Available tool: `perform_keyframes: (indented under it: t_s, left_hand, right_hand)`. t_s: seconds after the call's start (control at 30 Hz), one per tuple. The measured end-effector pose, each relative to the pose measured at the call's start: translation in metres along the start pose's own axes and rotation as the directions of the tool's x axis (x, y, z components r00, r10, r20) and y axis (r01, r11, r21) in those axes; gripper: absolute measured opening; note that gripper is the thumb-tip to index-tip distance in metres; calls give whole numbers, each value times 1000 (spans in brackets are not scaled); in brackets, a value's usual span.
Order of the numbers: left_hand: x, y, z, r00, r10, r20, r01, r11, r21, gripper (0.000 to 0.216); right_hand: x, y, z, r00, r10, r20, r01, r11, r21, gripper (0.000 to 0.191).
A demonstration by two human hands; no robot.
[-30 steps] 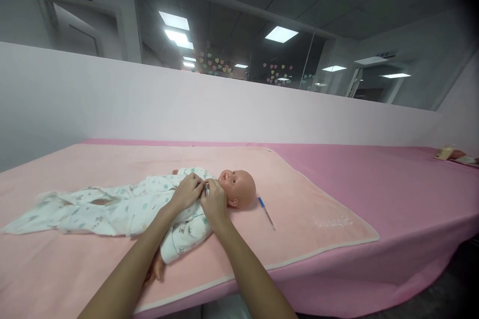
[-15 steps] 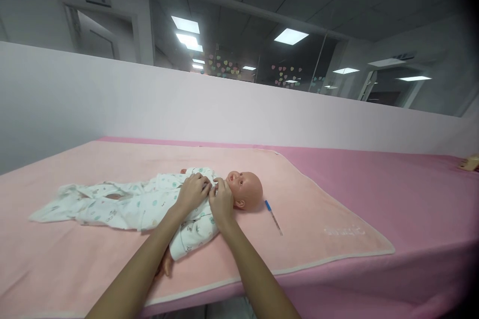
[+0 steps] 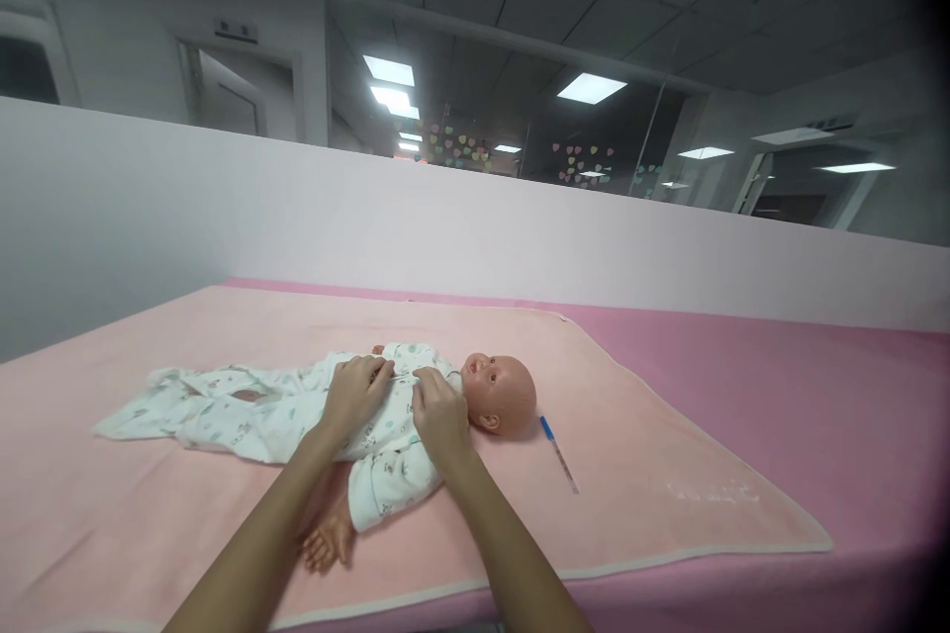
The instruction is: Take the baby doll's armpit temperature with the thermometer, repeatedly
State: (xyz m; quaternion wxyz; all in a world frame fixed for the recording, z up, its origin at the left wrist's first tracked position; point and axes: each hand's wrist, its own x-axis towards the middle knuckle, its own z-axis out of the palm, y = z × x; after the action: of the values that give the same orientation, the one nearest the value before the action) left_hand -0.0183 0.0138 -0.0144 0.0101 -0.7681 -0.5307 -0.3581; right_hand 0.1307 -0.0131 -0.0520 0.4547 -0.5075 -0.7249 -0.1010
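A baby doll (image 3: 501, 396) lies on its back, head to the right, in a white baby outfit (image 3: 259, 420) with small green prints. My left hand (image 3: 357, 396) rests on the outfit's chest, fingers curled in and pinching the front. Near the collar, my right hand (image 3: 439, 415) is closed too, thumb and forefinger pinched on the cloth. A short stretch of the front shows between both hands, with what looks like a thin white tie; its ends are hidden by my fingers. The doll's near hand (image 3: 329, 539) sticks out of its sleeve.
A thermometer-like stick with a blue cap (image 3: 558, 455) lies right of the doll's head. Under everything is a peach blanket (image 3: 653, 475) on a pink cover (image 3: 742, 386). A low white wall (image 3: 445, 227) runs along the back, with glass above it.
My hands have moved apart, the left one shifting left along the chest. More of the outfit's front and the doll's near hand now show. The whole view has shifted slightly.
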Motion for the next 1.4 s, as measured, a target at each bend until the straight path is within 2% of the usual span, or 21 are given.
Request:
perform_keyframes:
  t_s: [0.2, 0.33, 0.43, 0.53, 0.67, 0.97, 1.17, 1.4]
  left_hand:
    - [-3, 1, 5, 994, 106, 17, -107, 990, 89, 32]
    - [-4, 2, 7, 988, 149, 28, -151, 984, 90, 29]
    - [-4, 1, 6, 990, 135, 41, -138, 987, 81, 28]
    - [-4, 0, 6, 988, 140, 61, -145, 985, 89, 29]
    - [-5, 0, 6, 987, 150, 63, -155, 984, 90, 29]
    - [-6, 2, 7, 989, 147, 29, -149, 985, 83, 37]
    - [-3, -2, 8, 989, 137, 46, -138, 990, 16, 30]
    - [-6, 1, 12, 994, 107, -23, -107, 994, -30, 30]
  right_hand:
    - [19, -1, 2, 989, -54, 139, 54, 999, -2, 17]
    - [36, -5, 3, 967, -27, 255, 45, 997, -66, 11]
    - [41, -9, 6, 959, 18, 284, 8, 996, -88, 12]
    - [36, -12, 11, 968, 56, 243, -31, 994, -109, 15]
    - [24, -12, 19, 989, 84, 120, -69, 990, -124, 15]
    - [14, -10, 23, 994, 103, -44, -104, 994, -18, 10]
    - [13, -9, 23, 995, 92, -31, -92, 996, 8, 10]
    - [12, -9, 22, 997, 72, -26, -73, 997, -27, 9]
